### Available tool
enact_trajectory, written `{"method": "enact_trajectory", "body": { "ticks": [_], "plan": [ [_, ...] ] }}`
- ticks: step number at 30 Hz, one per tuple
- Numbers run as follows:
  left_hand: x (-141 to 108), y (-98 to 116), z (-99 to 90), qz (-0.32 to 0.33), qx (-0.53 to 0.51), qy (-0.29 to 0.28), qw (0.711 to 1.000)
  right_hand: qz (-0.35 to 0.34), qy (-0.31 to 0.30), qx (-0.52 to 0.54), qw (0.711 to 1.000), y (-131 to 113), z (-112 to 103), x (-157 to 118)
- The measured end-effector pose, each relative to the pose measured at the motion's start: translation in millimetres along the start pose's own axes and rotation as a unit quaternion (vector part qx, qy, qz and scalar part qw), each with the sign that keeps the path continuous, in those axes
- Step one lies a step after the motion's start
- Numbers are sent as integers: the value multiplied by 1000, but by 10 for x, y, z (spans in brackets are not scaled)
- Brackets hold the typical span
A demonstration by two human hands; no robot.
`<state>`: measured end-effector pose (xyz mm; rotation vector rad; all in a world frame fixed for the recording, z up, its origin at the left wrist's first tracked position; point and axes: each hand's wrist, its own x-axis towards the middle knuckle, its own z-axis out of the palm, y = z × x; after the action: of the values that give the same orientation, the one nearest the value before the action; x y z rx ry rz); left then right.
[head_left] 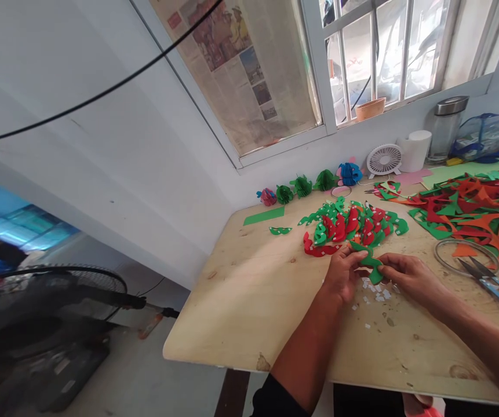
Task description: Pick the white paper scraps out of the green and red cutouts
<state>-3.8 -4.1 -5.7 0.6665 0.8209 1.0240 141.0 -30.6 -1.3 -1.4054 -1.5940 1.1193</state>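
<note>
Between my two hands is a wavy green paper cutout (pixel 371 262), held just above the wooden table. The fingers of my left hand (pixel 343 271) pinch its upper left part. At its lower right end, my right hand (pixel 408 275) grips it between thumb and fingers. Small white paper bits (pixel 379 292) lie scattered on the table below my hands. Right behind them is a pile of red and green paper cutouts (pixel 353 225), many with little white squares on them. One green cutout (pixel 280 230) lies apart to the left.
To the right are scissors (pixel 490 284), a metal ring (pixel 443 263) and a heap of red, orange and green paper scraps (pixel 488 208). Folded paper figures (pixel 303 186), a small white fan (pixel 384 160) and a glass bottle (pixel 443 133) stand along the wall. The table's edge (pixel 197 363) runs at the front.
</note>
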Motion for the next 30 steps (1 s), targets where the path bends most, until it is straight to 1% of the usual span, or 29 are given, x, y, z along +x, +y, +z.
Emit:
{"method": "enact_trajectory", "body": {
  "ticks": [6,9,11,14,16,18,20,22,23,25,26,27,29,30],
  "plan": [
    [21,38,-28,42,91,26,995,20,27,42,999,-89,-14,-3],
    [52,50,-73,88,157,49,982,26,46,64,997,-93,-31,2],
    [81,59,-117,134,201,83,967,29,57,80,995,-75,-36,7],
    [130,104,-204,198,234,142,941,40,65,92,993,-48,-36,11],
    [158,168,-277,215,236,161,934,41,65,100,992,-42,-36,13],
    [175,258,-359,234,241,198,921,37,65,107,991,-46,-38,15],
    [179,358,-446,250,271,226,901,38,66,109,991,-57,-41,15],
    [178,447,-527,262,316,240,880,43,64,109,991,-73,-42,10],
    [178,483,-562,260,347,245,867,45,61,113,991,-82,-42,5],
    [186,531,-612,234,427,248,838,49,56,125,989,-99,-40,-4],
    [195,544,-627,229,443,249,830,49,56,131,989,-107,-39,-9],
    [207,551,-635,220,474,251,815,49,56,135,988,-115,-37,-13],
    [242,553,-633,194,563,254,762,50,58,139,987,-130,-34,-18],
    [263,552,-627,174,613,255,727,51,59,141,987,-138,-33,-20]
  ]
}}
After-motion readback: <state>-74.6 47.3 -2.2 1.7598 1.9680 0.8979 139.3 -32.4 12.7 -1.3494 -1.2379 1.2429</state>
